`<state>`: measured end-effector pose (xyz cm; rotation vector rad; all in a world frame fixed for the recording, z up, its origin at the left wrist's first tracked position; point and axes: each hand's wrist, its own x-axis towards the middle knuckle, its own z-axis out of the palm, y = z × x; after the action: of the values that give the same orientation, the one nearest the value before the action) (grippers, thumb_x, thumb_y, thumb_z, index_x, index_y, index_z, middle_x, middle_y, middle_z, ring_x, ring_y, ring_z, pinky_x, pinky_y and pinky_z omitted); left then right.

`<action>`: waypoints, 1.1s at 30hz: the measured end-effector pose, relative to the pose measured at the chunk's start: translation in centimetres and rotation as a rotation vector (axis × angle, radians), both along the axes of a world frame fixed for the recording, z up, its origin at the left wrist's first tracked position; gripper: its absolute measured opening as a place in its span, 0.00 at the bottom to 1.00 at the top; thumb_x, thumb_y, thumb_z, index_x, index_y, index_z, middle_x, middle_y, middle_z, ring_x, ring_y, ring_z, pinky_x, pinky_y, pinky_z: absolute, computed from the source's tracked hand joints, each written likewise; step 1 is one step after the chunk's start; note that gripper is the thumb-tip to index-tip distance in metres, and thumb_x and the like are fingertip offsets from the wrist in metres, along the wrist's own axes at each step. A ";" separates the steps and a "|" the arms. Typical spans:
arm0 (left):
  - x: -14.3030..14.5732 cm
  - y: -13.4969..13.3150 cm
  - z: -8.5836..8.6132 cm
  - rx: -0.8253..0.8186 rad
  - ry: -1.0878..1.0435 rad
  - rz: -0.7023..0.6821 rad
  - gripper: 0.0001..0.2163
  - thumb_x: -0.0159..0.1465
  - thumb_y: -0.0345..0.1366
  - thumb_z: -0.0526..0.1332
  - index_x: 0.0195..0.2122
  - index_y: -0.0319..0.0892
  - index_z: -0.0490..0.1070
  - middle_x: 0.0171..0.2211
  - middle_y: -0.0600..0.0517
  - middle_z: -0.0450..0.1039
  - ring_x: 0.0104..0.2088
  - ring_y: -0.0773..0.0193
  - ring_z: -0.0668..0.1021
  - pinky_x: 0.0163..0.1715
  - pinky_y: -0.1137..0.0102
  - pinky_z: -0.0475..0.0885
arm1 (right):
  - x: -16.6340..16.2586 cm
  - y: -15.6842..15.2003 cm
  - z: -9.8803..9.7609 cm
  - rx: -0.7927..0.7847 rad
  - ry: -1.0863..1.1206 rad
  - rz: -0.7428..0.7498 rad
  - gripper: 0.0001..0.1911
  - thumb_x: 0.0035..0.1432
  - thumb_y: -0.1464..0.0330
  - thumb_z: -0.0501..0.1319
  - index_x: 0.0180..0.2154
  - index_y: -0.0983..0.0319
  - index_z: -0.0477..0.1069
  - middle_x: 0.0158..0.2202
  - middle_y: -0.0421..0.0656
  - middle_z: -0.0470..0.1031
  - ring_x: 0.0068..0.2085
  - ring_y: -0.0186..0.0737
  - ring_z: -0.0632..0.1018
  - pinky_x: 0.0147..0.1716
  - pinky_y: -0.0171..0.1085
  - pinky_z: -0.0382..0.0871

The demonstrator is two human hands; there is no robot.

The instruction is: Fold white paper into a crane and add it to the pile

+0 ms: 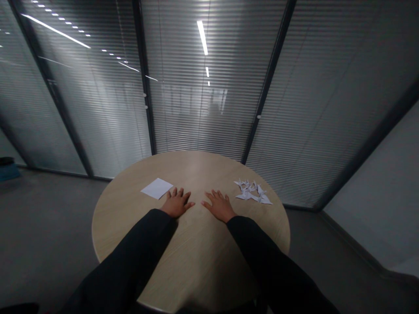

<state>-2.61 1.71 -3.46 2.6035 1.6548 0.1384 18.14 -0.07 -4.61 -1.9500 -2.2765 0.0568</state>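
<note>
My left hand (177,203) lies flat on the round wooden table (196,257), fingers spread, holding nothing. Just beyond its fingertips, to the left, rests a flat white sheet of paper (156,188). My right hand (218,205) also lies palm down with fingers apart, a short gap from the left one. To its right sits a small heap of folded white paper figures (252,192), apart from the hand. Both arms are in dark sleeves.
Glass partitions with closed blinds (209,96) stand right behind the table. Grey floor (42,226) surrounds it. A dark bin-like object (8,168) sits at the far left by the wall.
</note>
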 end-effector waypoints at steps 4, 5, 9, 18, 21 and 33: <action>0.1 0.4 0.3 0.029 -0.114 -0.146 0.21 0.66 0.48 0.48 0.55 0.44 0.67 0.56 0.44 0.67 0.57 0.52 0.66 0.56 0.60 0.60 | 0.4 -0.2 0.8 0.114 0.033 0.051 0.19 0.66 0.62 0.47 0.52 0.59 0.68 0.54 0.48 0.70 0.55 0.43 0.68 0.54 0.39 0.56; 0.2 0.5 0.3 0.030 -0.158 -0.173 0.18 0.66 0.45 0.50 0.52 0.44 0.68 0.52 0.44 0.69 0.54 0.55 0.69 0.54 0.63 0.62 | 0.5 -0.2 1.0 0.128 0.042 0.059 0.18 0.65 0.66 0.47 0.49 0.60 0.70 0.51 0.48 0.72 0.53 0.42 0.70 0.52 0.37 0.58; 0.7 0.3 0.4 0.098 -0.343 -0.162 0.09 0.62 0.33 0.54 0.41 0.41 0.71 0.42 0.45 0.72 0.43 0.60 0.74 0.43 0.68 0.67 | 0.8 -0.2 1.4 0.180 0.096 0.071 0.13 0.63 0.73 0.50 0.41 0.62 0.74 0.43 0.47 0.75 0.46 0.39 0.73 0.47 0.34 0.61; 0.3 0.1 1.2 0.216 -0.413 -0.064 0.12 0.62 0.30 0.47 0.23 0.42 0.63 0.21 0.53 0.62 0.24 0.66 0.64 0.28 0.71 0.56 | 0.1 -0.7 1.0 0.352 0.184 0.074 0.10 0.64 0.75 0.47 0.42 0.63 0.65 0.41 0.46 0.69 0.41 0.39 0.73 0.40 0.34 0.63; 0.6 -0.3 1.7 0.214 -0.444 -0.025 0.15 0.66 0.40 0.46 0.23 0.42 0.62 0.19 0.55 0.58 0.22 0.67 0.62 0.26 0.70 0.53 | -0.1 -0.8 1.1 0.396 0.216 0.070 0.07 0.63 0.71 0.50 0.43 0.64 0.62 0.42 0.48 0.69 0.42 0.41 0.73 0.40 0.35 0.64; 0.6 -0.3 1.8 0.169 -0.662 0.147 0.22 0.68 0.47 0.41 0.22 0.42 0.61 0.19 0.53 0.61 0.23 0.65 0.67 0.27 0.70 0.57 | 0.9 -0.6 1.9 0.300 0.121 -0.068 0.13 0.66 0.66 0.49 0.33 0.62 0.68 0.26 0.43 0.75 0.27 0.37 0.74 0.26 0.35 0.52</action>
<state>-2.03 1.43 -1.65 2.1582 1.6060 1.0529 19.01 -0.62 -2.71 -1.8137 -2.0079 -0.1608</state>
